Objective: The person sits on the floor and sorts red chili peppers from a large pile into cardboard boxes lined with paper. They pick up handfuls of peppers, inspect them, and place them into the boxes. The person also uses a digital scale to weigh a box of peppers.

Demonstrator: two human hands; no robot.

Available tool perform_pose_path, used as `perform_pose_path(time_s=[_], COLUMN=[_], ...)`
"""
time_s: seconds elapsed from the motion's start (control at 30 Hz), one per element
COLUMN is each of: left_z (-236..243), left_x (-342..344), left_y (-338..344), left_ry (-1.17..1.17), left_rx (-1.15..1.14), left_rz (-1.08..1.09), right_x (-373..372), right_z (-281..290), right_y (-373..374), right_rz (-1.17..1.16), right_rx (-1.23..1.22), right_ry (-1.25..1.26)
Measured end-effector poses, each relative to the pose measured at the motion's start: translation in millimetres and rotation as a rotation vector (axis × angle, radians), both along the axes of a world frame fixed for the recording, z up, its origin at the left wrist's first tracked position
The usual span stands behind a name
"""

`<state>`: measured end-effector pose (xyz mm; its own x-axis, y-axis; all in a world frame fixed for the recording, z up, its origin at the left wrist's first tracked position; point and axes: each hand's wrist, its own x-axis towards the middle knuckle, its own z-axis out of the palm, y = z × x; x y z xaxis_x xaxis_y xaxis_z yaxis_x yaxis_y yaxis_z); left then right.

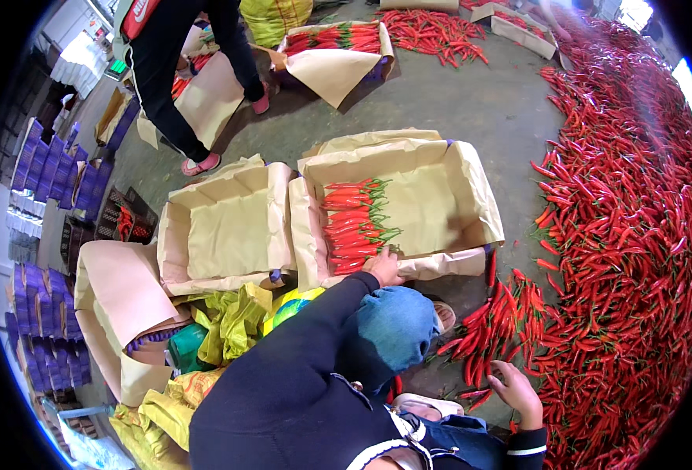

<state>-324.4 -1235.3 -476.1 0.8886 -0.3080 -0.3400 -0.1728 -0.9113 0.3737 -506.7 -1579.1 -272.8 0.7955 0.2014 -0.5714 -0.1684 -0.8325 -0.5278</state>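
A paper-lined box (471,196) stands before me, with a row of red chili peppers (354,219) along its left side, green stems pointing right. My left hand (385,267) is at the near end of that row, by the stems and the box's near wall. Its fingers are partly hidden, so whether it grips a pepper does not show. My right hand (518,394) is low on the right, fingers apart, with nothing seen in it. Close to it lies a small heap of red chili peppers (502,317) on the floor.
A huge mound of chili peppers (628,258) fills the right side. Left of my box is another paper-lined box (228,235), bare inside. Yellow sacks (232,321) and brown paper (123,286) lie nearer. Another person (193,78) bends beside far boxes. Purple crates (48,168) are stacked left.
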Motion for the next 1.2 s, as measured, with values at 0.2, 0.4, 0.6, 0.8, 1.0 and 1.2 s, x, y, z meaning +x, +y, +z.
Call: perform_pose_path(time_s=[0.2,0.4,0.6,0.8,1.0,1.2], left_z=[1,-10,-4,-6,14,8], left_x=[-2,-12,-11,-12,-10,-12], left_y=[-7,10,10,13,9,11], left_ry=[0.205,0.028,-0.014,-0.032,-0.051,-0.033], left_rx=[0.069,-0.065,-0.045,-0.051,-0.067,-0.07], left_rz=[0.16,0.007,-0.052,-0.059,-0.077,-0.047], right_x=[0,4,6,5,4,7], right_z=[7,6,4,-5,-7,0], right_y=[0,2,0,-4,-5,2], right_rz=[0.009,0.04,-0.027,-0.039,-0.075,-0.028], right_rx=[0.004,-0.013,0.06,0.082,0.101,0.057], right_ry=[-0.008,-0.019,0.037,0.072,0.1,0.084])
